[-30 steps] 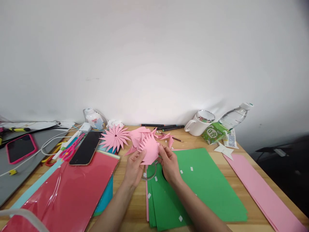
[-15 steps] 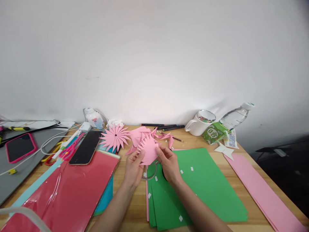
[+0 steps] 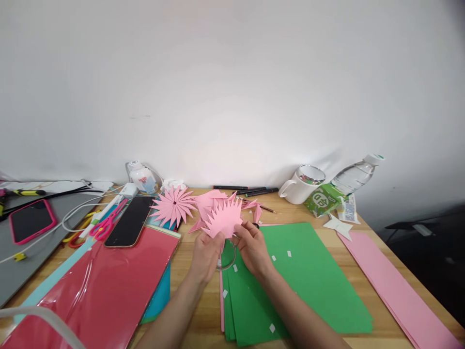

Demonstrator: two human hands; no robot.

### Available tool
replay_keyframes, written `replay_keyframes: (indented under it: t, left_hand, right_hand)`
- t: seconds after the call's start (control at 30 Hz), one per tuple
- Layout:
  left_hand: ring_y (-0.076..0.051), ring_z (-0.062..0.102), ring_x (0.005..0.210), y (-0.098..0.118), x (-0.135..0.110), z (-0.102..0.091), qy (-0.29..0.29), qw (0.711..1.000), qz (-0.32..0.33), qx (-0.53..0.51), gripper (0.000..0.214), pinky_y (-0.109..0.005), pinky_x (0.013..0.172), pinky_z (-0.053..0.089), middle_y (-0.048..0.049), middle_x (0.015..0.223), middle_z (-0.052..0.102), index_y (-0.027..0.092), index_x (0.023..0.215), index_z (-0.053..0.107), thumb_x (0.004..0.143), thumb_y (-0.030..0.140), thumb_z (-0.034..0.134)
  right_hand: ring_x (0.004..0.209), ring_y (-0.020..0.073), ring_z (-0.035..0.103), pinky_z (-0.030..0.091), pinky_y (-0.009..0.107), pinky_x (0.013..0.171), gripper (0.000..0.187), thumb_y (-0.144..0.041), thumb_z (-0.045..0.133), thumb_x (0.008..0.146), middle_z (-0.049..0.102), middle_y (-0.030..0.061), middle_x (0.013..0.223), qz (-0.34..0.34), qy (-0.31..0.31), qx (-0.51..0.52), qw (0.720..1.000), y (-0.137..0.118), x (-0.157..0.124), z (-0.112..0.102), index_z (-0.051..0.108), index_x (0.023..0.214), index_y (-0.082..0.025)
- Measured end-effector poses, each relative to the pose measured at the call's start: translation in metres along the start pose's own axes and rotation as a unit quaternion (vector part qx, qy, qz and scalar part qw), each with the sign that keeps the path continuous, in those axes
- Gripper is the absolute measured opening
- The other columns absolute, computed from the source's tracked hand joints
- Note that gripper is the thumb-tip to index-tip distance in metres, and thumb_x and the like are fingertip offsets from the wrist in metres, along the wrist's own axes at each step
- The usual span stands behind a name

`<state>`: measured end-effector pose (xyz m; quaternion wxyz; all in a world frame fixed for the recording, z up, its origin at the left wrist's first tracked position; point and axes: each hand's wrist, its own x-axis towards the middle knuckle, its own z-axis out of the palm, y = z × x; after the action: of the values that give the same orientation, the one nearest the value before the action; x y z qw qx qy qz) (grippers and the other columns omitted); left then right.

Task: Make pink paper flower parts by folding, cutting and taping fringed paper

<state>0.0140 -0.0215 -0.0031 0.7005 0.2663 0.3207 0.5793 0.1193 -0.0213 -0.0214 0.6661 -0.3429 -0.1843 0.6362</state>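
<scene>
Between my two hands is a pink paper piece with a spiky, fan-like edge point(image 3: 223, 219), its points facing up and away from me. My left hand point(image 3: 206, 254) pinches its lower edge with the thumb on top. My right hand point(image 3: 253, 245) grips its right side between thumb and fingers. Just below lies a roll of clear tape point(image 3: 227, 261), partly over green paper sheets point(image 3: 301, 276). Behind the held piece sit more folded pink paper pieces point(image 3: 207, 199). A finished-looking pink paper pinwheel flower point(image 3: 173, 206) rests to their left.
Left are a red sheet pack point(image 3: 109, 281), a black phone point(image 3: 131, 223) and pink scissors point(image 3: 108, 222). At the back right stand a white mug point(image 3: 301, 186), a green box point(image 3: 323, 201) and a leaning water bottle point(image 3: 354, 177). Pink strips point(image 3: 395, 291) lie along the right edge.
The spiky pink paper has been turned and tilted so its points now fan upward. My left hand has shifted to its lower edge; my right hand stays on its right side.
</scene>
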Motion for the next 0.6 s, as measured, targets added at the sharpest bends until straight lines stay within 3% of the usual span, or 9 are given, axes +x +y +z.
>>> replay_keyframes:
  t: [0.17,0.37,0.6]
  left_hand:
    - [-0.027,0.067,0.103,-0.001,0.0,0.001,0.046,0.999,0.002,-0.009,0.035,-0.039,0.095,0.051,-0.0071,0.104,0.074,0.021,0.094,0.071,0.061,0.016,0.082]
    - [-0.022,0.069,0.095,-0.002,0.002,0.001,0.069,0.997,0.018,-0.037,0.035,-0.033,0.088,0.054,-0.0023,0.099,0.075,0.025,0.09,0.071,0.057,0.02,0.084]
    - [-0.018,0.068,0.089,-0.001,0.002,0.0,0.076,0.997,0.018,-0.025,0.037,-0.029,0.085,0.052,-0.0017,0.095,0.075,0.022,0.091,0.071,0.057,0.02,0.085]
  right_hand:
    - [0.073,0.01,0.061,0.053,0.021,0.067,0.027,-0.028,0.085,0.062,0.068,-0.0028,0.082,-0.01,-0.037,-0.021,0.999,0.009,-0.005,0.0,0.071,0.085,-0.022]
    - [0.075,0.011,0.06,0.052,0.025,0.072,0.024,-0.03,0.082,0.067,0.067,-0.0021,0.083,-0.038,-0.072,-0.062,0.995,0.013,-0.009,0.0,0.07,0.086,-0.022]
    - [0.064,0.0096,0.059,0.05,0.023,0.067,0.032,-0.029,0.088,0.056,0.064,-0.0043,0.067,-0.045,-0.017,-0.098,0.994,0.014,-0.007,-0.002,0.066,0.076,-0.018]
